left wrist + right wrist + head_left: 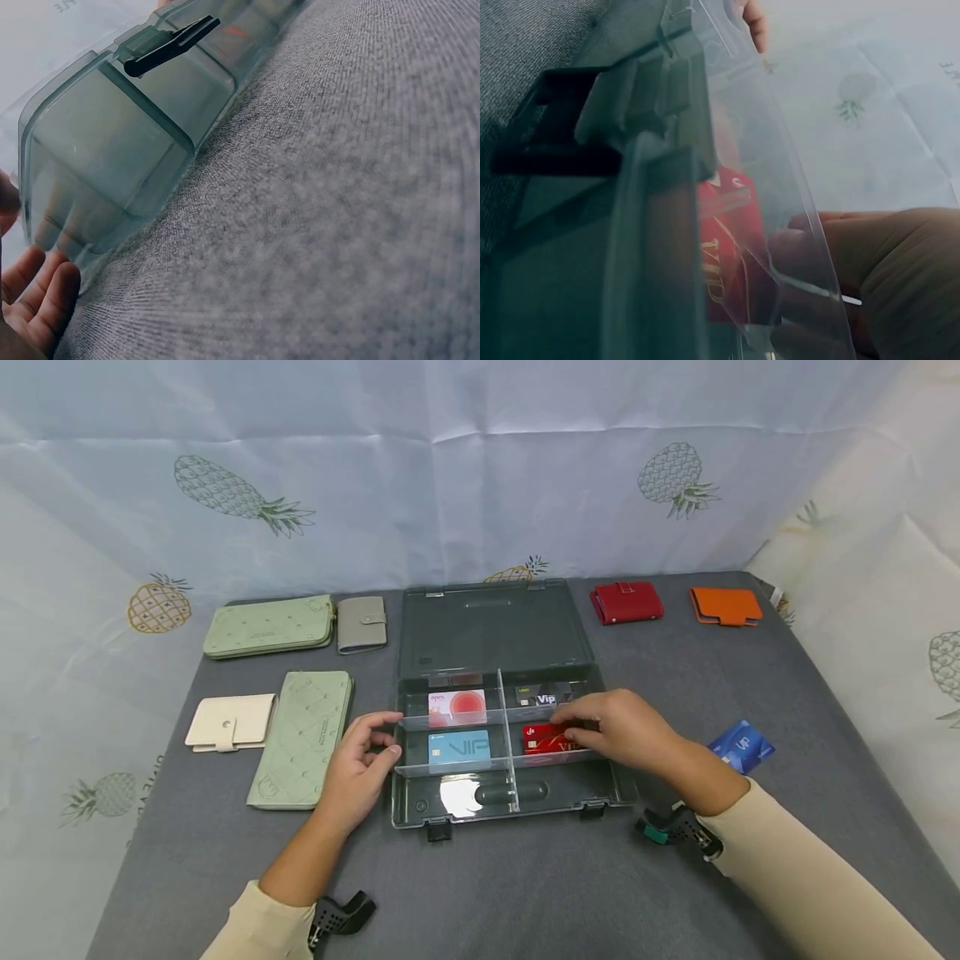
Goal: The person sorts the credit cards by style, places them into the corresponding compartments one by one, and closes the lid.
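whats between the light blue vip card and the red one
A clear divider stands between the light blue VIP card and the red VIP card, as the head view shows.

The left hand (36, 311) touches a translucent box (90, 135) (black latch (171, 49) showing) on grey cloth (300, 202).

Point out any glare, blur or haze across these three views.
Head view: a bright white glare patch inside the box, in its front-left compartment; left wrist view: dim, with much of the grey cloth looking soft; right wrist view: the red card looks hazy through the box's translucent plastic.
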The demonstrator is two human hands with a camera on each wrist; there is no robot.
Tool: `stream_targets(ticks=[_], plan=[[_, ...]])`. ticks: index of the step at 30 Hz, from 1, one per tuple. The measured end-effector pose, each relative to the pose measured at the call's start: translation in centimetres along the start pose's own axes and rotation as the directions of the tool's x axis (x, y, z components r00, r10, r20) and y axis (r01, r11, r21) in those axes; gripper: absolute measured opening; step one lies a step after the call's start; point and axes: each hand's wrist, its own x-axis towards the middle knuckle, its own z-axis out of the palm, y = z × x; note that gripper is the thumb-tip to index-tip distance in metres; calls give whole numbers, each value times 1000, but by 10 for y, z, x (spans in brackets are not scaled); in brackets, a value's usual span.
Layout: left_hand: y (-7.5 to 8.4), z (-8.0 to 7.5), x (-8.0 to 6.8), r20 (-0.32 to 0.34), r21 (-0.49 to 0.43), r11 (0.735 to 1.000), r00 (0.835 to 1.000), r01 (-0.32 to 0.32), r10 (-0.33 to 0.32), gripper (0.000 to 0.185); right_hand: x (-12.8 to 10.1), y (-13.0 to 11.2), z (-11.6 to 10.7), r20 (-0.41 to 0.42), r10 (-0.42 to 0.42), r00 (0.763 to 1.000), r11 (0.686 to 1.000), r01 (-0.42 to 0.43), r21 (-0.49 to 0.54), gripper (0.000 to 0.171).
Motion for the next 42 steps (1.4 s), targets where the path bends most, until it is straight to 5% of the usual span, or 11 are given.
stream_targets(ticks=[7, 14, 20, 30, 36, 42], plan=[[0, 0, 1, 3, 4, 1000, 1000, -3, 3, 43, -15, 10, -9, -75, 33, 997, 983, -19, 180, 26], [2, 0, -1, 2, 3, 1000, 1000, 6, -6, 42, -50, 33, -30, -87, 228, 970, 909, -180, 375, 22], [2, 1, -2, -3, 7, 1000, 1000, 3, -3, 42, -96, 70, -54, -57, 364, 930, 886, -327, 328, 27], [1, 1, -1, -4, 0, 1000, 1000, -4, 4, 43, -166, 140, -78, 41, 340, 940, 906, -339, 254, 43], [1, 1, -2, -1, 8, 1000, 1000, -5, 5, 42, -181, 159, -81, 69, 291, 954, 927, -299, 226, 58], [2, 0, -1, -3, 2, 1000, 1000, 0, 0, 44, -183, 164, -80, 71, 298, 952, 950, -303, 72, 60]])
